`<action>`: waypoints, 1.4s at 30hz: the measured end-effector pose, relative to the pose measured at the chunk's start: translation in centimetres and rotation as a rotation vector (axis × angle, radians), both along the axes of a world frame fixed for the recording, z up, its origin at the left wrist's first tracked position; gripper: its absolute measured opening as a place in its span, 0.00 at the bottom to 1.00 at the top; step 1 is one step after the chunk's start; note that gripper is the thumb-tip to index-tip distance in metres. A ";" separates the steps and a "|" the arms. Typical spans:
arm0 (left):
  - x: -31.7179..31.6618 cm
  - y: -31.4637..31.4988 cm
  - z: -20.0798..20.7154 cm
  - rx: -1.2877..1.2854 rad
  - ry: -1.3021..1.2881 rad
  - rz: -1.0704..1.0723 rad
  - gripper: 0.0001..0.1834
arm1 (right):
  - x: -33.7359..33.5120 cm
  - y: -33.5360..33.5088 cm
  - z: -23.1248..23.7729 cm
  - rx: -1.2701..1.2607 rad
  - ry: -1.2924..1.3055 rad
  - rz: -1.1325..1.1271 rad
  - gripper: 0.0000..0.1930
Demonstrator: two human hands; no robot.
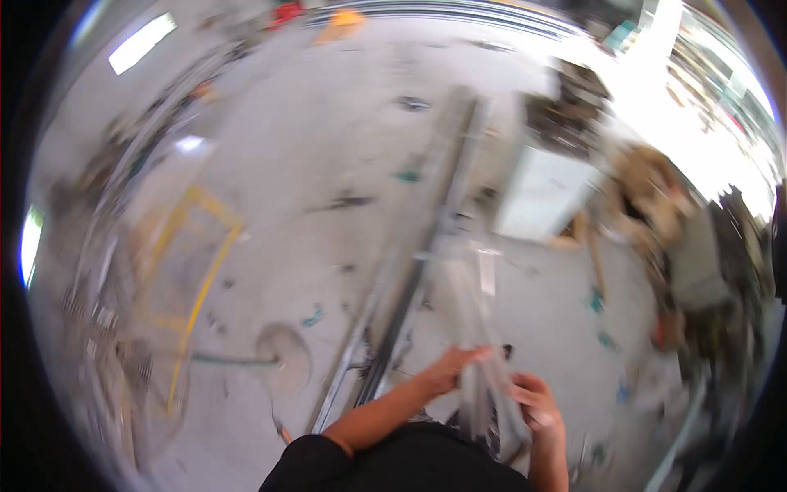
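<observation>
In front of my body I hold a long, pale, see-through strip [474, 307], blurred by motion; it looks like clear plastic, but its exact kind I cannot make out. My left hand [453, 367] is closed on its left side. On the other side, a little nearer to me, my right hand [537, 402] has its fingers curled against the strip's lower part. Just left of my hands, long dark and silvery metal profiles [414, 287] lie side by side on the floor, running away from me.
A white box-like cabinet [545, 193] stands at the right, with brown cardboard [652, 176] and clutter beside it. To the left are a yellow-edged frame or marking [201, 299] and a round disc [283, 361]. Several long bars [443, 11] lie at the far end.
</observation>
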State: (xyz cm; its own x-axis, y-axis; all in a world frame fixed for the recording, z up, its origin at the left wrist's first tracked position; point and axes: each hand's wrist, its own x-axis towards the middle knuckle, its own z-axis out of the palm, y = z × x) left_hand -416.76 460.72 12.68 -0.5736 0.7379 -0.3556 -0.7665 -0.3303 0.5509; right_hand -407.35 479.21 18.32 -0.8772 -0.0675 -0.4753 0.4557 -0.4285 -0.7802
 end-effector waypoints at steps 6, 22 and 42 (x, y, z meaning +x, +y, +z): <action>-8.0 9.2 3.0 0.113 0.003 0.264 0.18 | -10.1 9.4 -1.5 -0.187 0.051 0.102 0.13; -22.2 16.3 -1.0 0.036 -0.117 0.527 0.25 | -33.8 18.4 1.4 0.717 0.376 0.745 0.12; -49.6 25.1 3.3 -0.009 -0.086 0.466 0.17 | -43.4 37.1 -7.2 0.616 -0.181 -0.282 0.08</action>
State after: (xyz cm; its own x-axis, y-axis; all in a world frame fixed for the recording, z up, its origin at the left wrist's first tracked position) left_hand -466.32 485.79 15.95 -0.8113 0.4053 -0.4214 -0.5804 -0.6453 0.4968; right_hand -450.79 516.27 11.12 -0.7255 0.4791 -0.4941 0.5376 -0.0538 -0.8415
